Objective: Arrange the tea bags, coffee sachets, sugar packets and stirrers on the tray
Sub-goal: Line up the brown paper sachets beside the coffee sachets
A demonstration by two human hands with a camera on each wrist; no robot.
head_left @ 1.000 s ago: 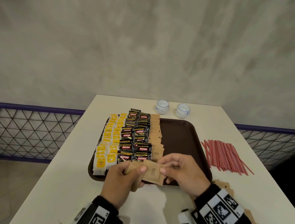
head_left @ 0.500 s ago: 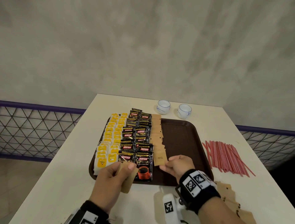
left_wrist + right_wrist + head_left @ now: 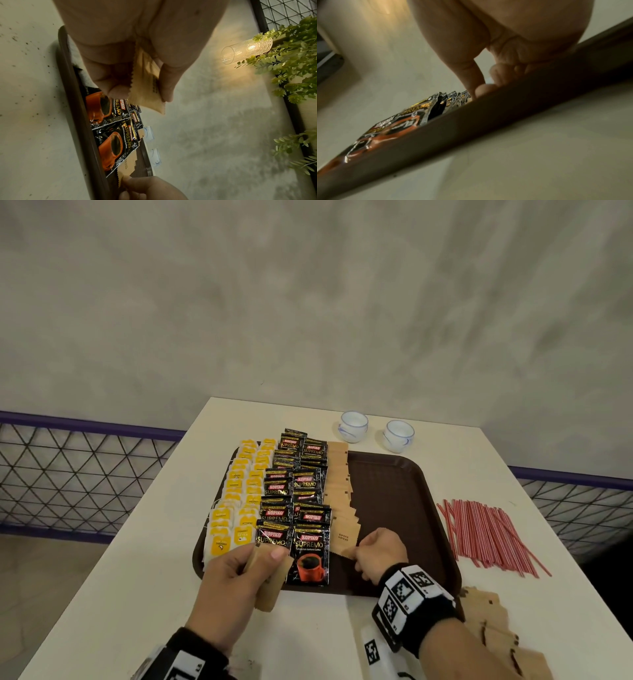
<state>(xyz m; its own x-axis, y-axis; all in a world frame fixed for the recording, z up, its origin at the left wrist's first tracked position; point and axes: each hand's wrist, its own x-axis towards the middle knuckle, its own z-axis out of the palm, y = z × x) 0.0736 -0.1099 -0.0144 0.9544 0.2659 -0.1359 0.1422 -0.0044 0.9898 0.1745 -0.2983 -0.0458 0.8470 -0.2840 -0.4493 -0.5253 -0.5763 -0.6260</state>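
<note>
Sugar packet [image 3: 343,540] now lies on the tray [image 3: 404,508] beside the coffee sachets [image 3: 294,508], right hand [image 3: 380,553] still pinching its corner; left hand [image 3: 236,580] keeps gripping spare packets [image 3: 270,583]

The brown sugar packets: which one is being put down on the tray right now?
The sugar packet at the near end of the brown row, beside the front coffee sachet. The right hand pinches its near corner; the left hand holds spare packets.

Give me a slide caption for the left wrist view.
Left hand grips sugar packets above the tray of coffee sachets.
</note>
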